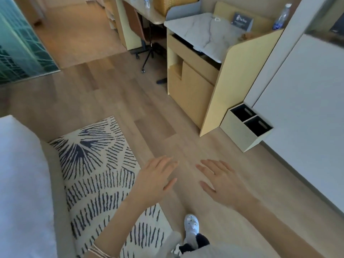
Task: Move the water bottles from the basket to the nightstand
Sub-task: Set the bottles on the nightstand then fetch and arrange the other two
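dark card (242, 21) print blurred, water bottle (281, 17) label unreadable

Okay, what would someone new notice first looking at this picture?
The left hand and right hand, both open, hover palms-down over the wooden floor at bottom centre. Left of them lies a bold dark-on-cream patterned rug. At top right, a water bottle stands upright by a marble-topped cabinet.

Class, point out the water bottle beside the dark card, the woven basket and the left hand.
water bottle (282, 16): head view, its clear body.
woven basket (165, 4): head view, its front wall.
left hand (156, 175): head view, its back.
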### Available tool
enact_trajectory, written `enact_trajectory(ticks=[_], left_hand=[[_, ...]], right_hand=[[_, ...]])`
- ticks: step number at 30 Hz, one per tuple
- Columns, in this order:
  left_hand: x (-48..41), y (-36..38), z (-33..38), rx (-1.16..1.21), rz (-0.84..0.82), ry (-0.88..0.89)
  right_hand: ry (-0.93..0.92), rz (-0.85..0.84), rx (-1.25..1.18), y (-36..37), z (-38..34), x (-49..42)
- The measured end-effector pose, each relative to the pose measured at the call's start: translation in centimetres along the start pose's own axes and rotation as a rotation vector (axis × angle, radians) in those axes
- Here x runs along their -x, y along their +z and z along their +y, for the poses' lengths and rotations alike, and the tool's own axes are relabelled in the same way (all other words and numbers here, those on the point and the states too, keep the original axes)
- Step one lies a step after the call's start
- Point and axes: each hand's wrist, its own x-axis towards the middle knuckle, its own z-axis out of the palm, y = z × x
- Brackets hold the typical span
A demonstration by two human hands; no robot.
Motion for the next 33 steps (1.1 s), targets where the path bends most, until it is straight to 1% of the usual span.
enact_trajectory(ticks=[4, 6, 8, 13, 17, 21, 25, 29, 33], left_hand=[[-6.5, -0.9, -1.6, 0.018, 0.093, -0.092], [-8.4, -0.6, -2.6, 0.044, 0.125, -0.108], [-9.8, 0.0, -3.5, 0.062, 0.136, -0.131], [-12.3, 3.0, -7.5, 0.053, 0.087, -0.202], [-16.1, 4.9, -13.4, 0.05, 0.025, -0.218], [-21.9, 3.8, -20.8, 0.014, -0.03, -0.2], [-28.1, 0.5, -27.9, -0.017, 0.026, -0.176], [-33.1, -2.7, -33.6, -0.056, 0.081, -0.141], [-36.4, -3.4, -37.6, -0.039, 0.112, -0.177]], right_hand=[[-0.059, 0.112, -0.029, -2.4, 4.4, -7.6], [-0.092, 0.134, -0.02, -2.5, 5.9, -10.4], [-0.119, 0.126, -0.035, -1.6, 7.2, -12.5], [-0.171, 0.013, -0.098, 2.5, 9.6, -17.5], [-0.187, -0.054, -0.057, 4.7, 11.1, -23.7], [-0.206, -0.058, -0.031, 4.8, 11.8, -32.7], [-0.202, -0.008, -0.024, 2.6, 11.9, -42.2], [-0.185, 0.086, -0.075, 1.1, 12.2, -50.2], [-0.161, 0.136, -0.095, 1.3, 12.9, -55.9]])
